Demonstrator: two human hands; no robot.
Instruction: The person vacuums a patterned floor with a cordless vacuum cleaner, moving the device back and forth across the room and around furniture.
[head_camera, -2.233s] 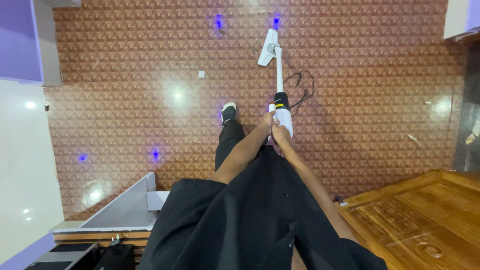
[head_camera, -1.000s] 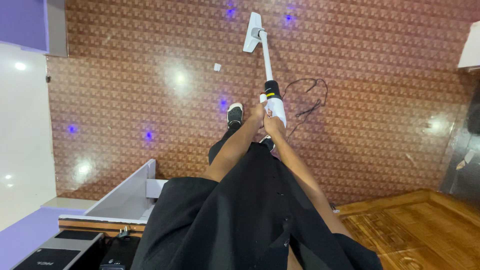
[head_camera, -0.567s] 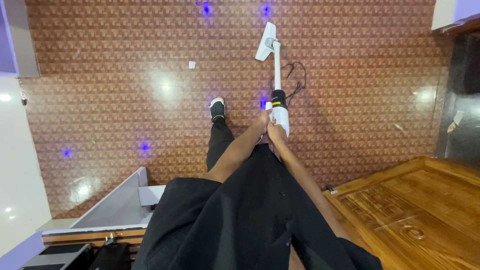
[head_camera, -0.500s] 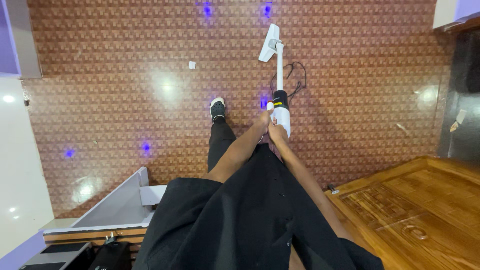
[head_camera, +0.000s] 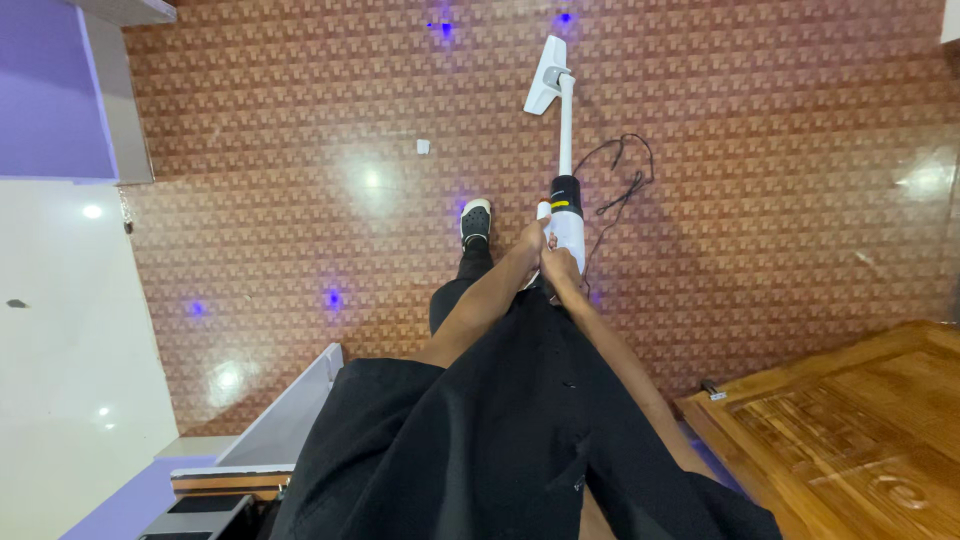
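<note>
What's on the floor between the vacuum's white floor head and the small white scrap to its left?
Nothing: in the head view only bare patterned floor lies between the floor head and the white scrap.

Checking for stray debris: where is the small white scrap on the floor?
In the head view, the small white scrap lies on the patterned floor, left of the vacuum's wand and beyond the shoe.

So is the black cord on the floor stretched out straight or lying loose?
Loose. The black cord lies in slack loops on the patterned floor, right of the white vacuum held by both hands.
</note>
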